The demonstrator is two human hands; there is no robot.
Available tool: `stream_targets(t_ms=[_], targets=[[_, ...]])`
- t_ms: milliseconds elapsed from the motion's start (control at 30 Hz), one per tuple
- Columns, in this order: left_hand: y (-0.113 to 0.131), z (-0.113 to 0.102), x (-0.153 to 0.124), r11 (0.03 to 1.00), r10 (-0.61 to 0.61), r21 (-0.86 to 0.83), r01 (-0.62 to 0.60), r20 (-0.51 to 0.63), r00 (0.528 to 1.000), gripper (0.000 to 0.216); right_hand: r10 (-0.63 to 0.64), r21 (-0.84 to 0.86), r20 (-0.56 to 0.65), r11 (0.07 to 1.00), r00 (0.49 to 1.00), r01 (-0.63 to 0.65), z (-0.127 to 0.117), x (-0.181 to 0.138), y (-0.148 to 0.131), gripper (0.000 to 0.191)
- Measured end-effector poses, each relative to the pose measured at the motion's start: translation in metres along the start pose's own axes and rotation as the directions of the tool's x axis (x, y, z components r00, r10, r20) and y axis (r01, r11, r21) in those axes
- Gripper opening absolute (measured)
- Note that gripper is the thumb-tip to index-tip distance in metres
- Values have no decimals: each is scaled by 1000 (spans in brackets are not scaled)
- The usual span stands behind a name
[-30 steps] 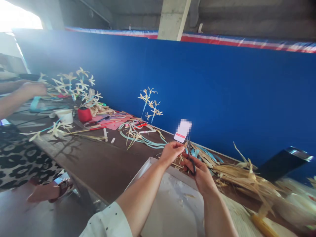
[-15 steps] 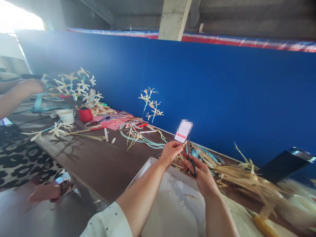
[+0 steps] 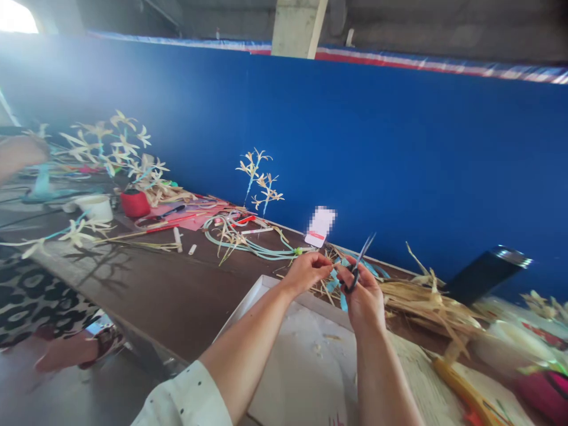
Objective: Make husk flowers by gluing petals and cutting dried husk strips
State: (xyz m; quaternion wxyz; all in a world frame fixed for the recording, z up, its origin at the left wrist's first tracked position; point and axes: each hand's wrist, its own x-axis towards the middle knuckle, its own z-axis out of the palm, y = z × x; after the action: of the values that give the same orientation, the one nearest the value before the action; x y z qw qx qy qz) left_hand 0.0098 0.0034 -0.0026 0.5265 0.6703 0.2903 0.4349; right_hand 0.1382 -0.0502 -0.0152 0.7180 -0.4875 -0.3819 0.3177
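My left hand [image 3: 307,273] is closed in a pinch over the far edge of a white shallow box, with a small pale strip [image 3: 336,265] at its fingertips. It looks like corn husk, though most of it is hidden. Close beside it, my right hand [image 3: 367,302] has its fingers round the dark handles of a pair of scissors [image 3: 364,247], whose blades point up and to the right. The right thumb and fingertip are near the same strip; whether they touch it I cannot tell. Under both hands lie thin straw-like scraps and blue ribbon bits [image 3: 332,284].
The white box [image 3: 248,302] sits before me. Dried husks [image 3: 417,299], a black flask [image 3: 488,273] and a yellow-handled tool [image 3: 461,384] are at right. A phone [image 3: 317,232] leans at the blue partition [image 3: 399,148]. Husk flowers [image 3: 119,142] and a co-worker's hand [image 3: 22,155] are at left.
The scissors have tilted from nearly upright to the upper right, away from the strip. My right fingertips have come up to my left ones. The whole view has turned a little rightward.
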Motion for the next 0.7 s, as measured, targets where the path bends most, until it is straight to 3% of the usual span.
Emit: stream_targets(t_ms=[200, 433, 700], targets=[[-9, 3, 2, 1000, 11, -3, -11, 95, 995, 35, -2, 29, -32, 1000, 999, 3, -4, 1, 1, 45], [-1, 2, -1, 992, -25, -119, 39, 114, 993, 39, -10, 55, -39, 998, 999, 12, -8, 3, 3, 48], [-4, 4, -1, 994, -76, -74, 81, 77, 994, 38, -17, 21, -1, 1000, 1000, 17, -4, 1, 0, 48]])
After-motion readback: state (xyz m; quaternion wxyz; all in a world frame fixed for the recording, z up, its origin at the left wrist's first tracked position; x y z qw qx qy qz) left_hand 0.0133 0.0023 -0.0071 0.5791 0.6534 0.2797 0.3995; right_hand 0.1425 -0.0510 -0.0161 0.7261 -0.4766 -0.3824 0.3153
